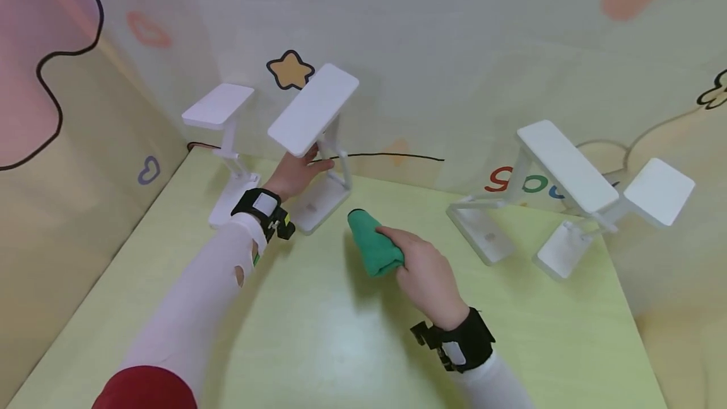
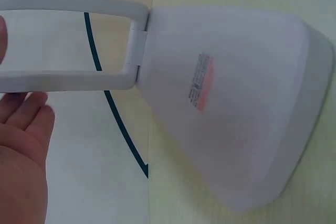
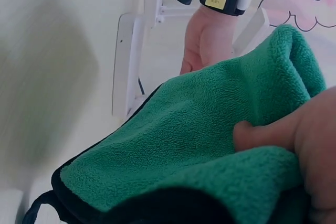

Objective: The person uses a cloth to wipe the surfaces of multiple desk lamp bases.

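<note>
My left hand (image 1: 294, 175) is at the stem of a white desk lamp (image 1: 313, 109), second from the left. In the left wrist view the fingers (image 2: 31, 116) reach behind one bar of the lamp's arm, with the thumb tip on its other side; the grip is partly out of frame. The lamp's base (image 2: 226, 93) stands on the table and bears a small printed label. My right hand (image 1: 428, 276) grips a folded green cloth (image 1: 375, 243) with black edging, held above the table in front of that lamp. The thumb presses into its fold in the right wrist view.
Another white lamp (image 1: 218, 106) stands left of my left hand. Two more, a larger lamp (image 1: 568, 166) and a smaller lamp (image 1: 659, 191), stand close together at the right. A patterned wall (image 1: 431, 81) rises behind the pale table (image 1: 318, 333).
</note>
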Motion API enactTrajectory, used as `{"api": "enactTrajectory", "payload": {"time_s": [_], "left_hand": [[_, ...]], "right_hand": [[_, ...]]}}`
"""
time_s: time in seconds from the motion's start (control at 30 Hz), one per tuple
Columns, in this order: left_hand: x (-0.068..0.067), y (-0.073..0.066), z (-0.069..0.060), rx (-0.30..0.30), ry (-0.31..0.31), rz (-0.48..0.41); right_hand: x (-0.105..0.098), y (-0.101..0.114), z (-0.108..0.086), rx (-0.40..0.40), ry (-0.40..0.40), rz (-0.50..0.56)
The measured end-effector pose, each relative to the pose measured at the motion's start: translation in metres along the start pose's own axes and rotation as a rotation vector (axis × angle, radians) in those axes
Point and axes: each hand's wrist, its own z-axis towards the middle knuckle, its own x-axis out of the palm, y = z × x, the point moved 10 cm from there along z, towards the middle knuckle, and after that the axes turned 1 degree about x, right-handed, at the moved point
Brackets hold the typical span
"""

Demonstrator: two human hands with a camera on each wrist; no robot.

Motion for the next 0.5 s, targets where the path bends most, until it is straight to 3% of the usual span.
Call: {"api": "enactTrajectory", "payload": {"time_s": [0.07, 0.23, 0.37, 0.43, 0.5], "left_hand": [[-0.003, -0.002, 0.0, 0.009, -0.013, -0.058], [-0.012, -0.007, -0.002, 0.043, -0.057, -0.064], [-0.017, -0.001, -0.004, 0.029, -0.094, 0.043], [-0.018, -0.002, -0.004, 0.061, -0.117, 0.111], [-0.016, -0.008, -0.004, 0.134, -0.131, 0.151]], "right_hand": [[0.002, -0.002, 0.0, 0.005, 0.001, 0.0], [0.003, -0.009, 0.001, 0.041, 0.001, 0.013], [-0.001, -0.014, 0.003, 0.052, 0.006, 0.018], [-0.004, -0.017, 0.003, 0.059, 0.008, 0.013], [-0.008, -0.021, 0.004, 0.068, 0.004, 0.008]]}}
